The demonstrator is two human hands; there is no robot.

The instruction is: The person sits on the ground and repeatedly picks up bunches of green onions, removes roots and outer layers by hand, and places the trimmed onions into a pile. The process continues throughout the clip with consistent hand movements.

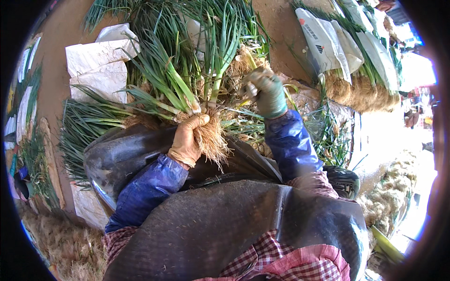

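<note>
My left hand (188, 137), in a tan glove, is closed round the root end of several green onions (182, 87). Their pale roots (212, 137) hang past my fingers over the dark apron (218, 217), and the leaves point up and away. To the right, my right hand (265, 91), in a green glove, is raised and blurred, with its fingers curled. Whether it grips anything is unclear. Just beyond it lie onions with tangled roots (242, 63).
A large heap of green onions (158, 21) lies ahead, with white sacking (98, 66) at its left. Another pile (84, 126) lies left. Wrapped bundles (351, 84) stand at upper right. Loose trimmings (330, 137) and a dark shoe (342, 181) are at right.
</note>
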